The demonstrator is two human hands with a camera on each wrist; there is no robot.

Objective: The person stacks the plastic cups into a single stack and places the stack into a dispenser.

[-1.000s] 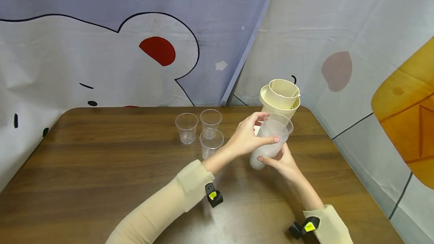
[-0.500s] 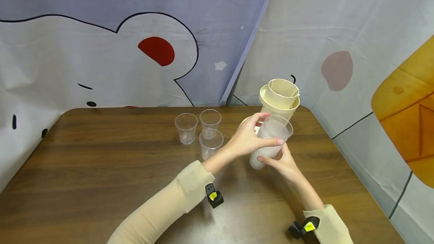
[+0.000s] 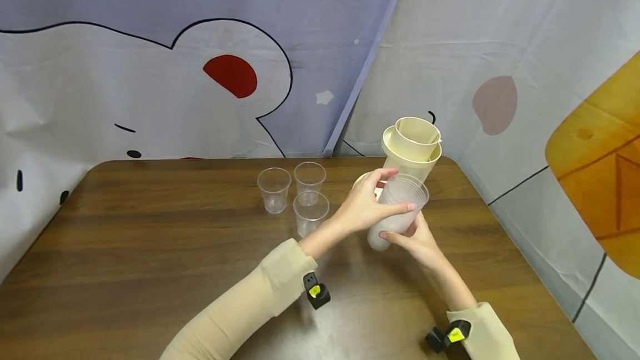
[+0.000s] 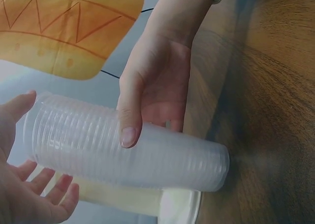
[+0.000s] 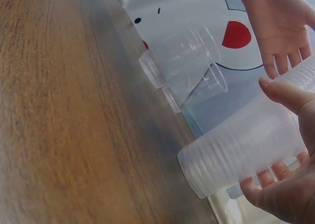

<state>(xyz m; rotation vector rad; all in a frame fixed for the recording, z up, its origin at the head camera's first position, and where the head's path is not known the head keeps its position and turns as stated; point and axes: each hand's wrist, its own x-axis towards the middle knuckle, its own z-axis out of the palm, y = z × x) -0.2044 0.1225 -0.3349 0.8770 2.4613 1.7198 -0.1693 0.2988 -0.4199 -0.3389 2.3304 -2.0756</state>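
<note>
A tall stack of clear plastic cups (image 3: pixel 399 204) is tilted above the right part of the table, rims up and to the right. My right hand (image 3: pixel 417 240) grips its lower part, thumb on the near side. At the rim end, my left hand (image 3: pixel 367 201) has its thumb and fingers spread about the top cups. In the left wrist view the left thumb and a fingertip lie at the rim of the stack (image 4: pixel 98 135), while the other fingers hang just below it. Three single clear cups (image 3: pixel 274 189) stand upright left of the hands.
Nested cream-coloured tubs or large cups (image 3: pixel 412 146) stand at the back right, close behind the stack. Another pale round-edged thing is partly hidden behind the left hand. A printed cloth (image 3: pixel 150 88) hangs behind the brown wooden table (image 3: pixel 150 249).
The cup rim that stuck out above the stack a second ago has sunk in line with the others. Both hands have barely moved; the three single cups stay in place.
</note>
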